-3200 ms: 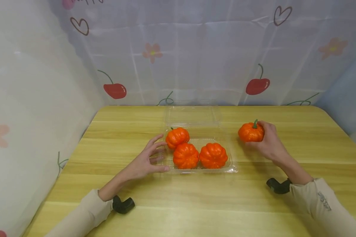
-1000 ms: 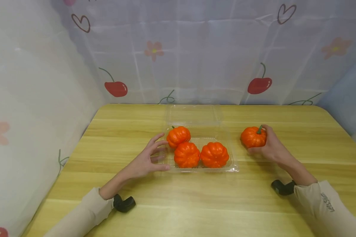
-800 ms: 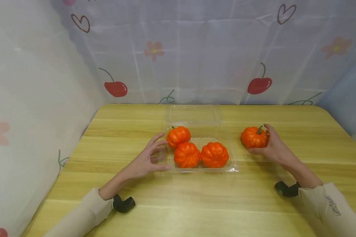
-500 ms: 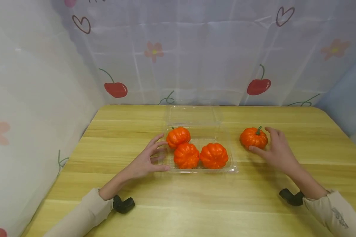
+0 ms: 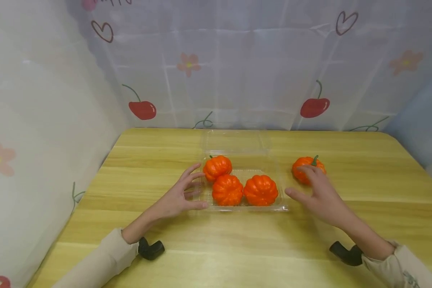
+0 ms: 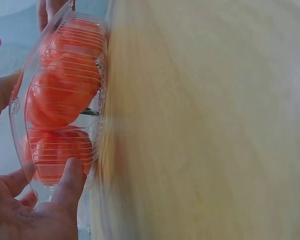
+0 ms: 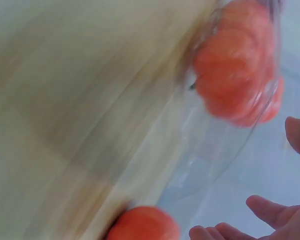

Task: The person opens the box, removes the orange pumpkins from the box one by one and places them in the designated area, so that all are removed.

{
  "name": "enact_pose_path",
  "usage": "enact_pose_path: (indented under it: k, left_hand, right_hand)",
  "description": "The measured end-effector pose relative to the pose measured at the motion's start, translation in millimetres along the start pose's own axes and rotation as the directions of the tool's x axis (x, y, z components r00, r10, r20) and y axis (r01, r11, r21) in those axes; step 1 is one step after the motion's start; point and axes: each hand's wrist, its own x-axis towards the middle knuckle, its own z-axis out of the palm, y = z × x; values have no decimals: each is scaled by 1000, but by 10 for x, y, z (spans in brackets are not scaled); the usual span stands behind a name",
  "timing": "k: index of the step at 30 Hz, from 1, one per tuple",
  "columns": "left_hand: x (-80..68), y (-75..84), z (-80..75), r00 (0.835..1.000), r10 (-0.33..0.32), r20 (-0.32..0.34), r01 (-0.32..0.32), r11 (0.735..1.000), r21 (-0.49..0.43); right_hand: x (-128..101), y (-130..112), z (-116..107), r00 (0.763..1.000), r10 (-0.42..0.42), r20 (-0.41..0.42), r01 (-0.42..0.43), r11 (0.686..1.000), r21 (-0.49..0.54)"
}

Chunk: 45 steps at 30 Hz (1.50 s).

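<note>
A clear plastic clamshell tray (image 5: 281, 203) sits mid-table with its lid (image 5: 234, 141) folded back. Three orange pumpkins lie in it: one at the back left (image 5: 217, 167), two side by side in front (image 5: 227, 189) (image 5: 261, 190). My left hand (image 5: 180, 196) rests open against the tray's left wall, thumb on the front corner; the left wrist view shows the thumb (image 6: 70, 182) pressing the tray (image 6: 20, 107). A fourth pumpkin (image 5: 302, 164) stands alone on the table to the right. My right hand (image 5: 315, 196) hovers open between it and the tray, holding nothing.
The wooden table (image 5: 237, 244) is walled at the back and left by a cloth (image 5: 216, 72) printed with cherries, hearts and flowers. Black wrist-camera mounts (image 5: 150, 249) (image 5: 345, 253) sit under both sleeves. The right wrist view is motion-blurred.
My right hand let go of the lone pumpkin and moved left and toward me, fingers spread. The pumpkin stays where it was set. The left hand and tray have not moved.
</note>
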Motion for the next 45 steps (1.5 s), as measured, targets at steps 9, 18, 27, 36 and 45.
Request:
enact_pose_path:
  k: [9, 18, 27, 36, 45]
  left_hand:
    - [10, -18, 10, 1000, -4, 0, 4, 1000, 12]
    - [18, -12, 7, 1000, -4, -5, 4, 1000, 12]
    - [-7, -8, -2, 1000, -2, -11, 2, 1000, 23]
    - [5, -2, 8, 1000, 3, -5, -3, 1000, 18]
    - [13, -19, 6, 1000, 1, -6, -1, 1000, 18]
  right_hand:
    - [25, -284, 92, 993, -45, 111, 37, 997, 68]
    - [229, -448, 259, 984, -64, 166, 53, 996, 67]
    - [347, -537, 330, 973, -20, 230, 6, 998, 60]
    - [351, -551, 399, 967, 18, 252, -34, 998, 58]
    - [311, -532, 473, 976, -41, 213, 44, 999, -6]
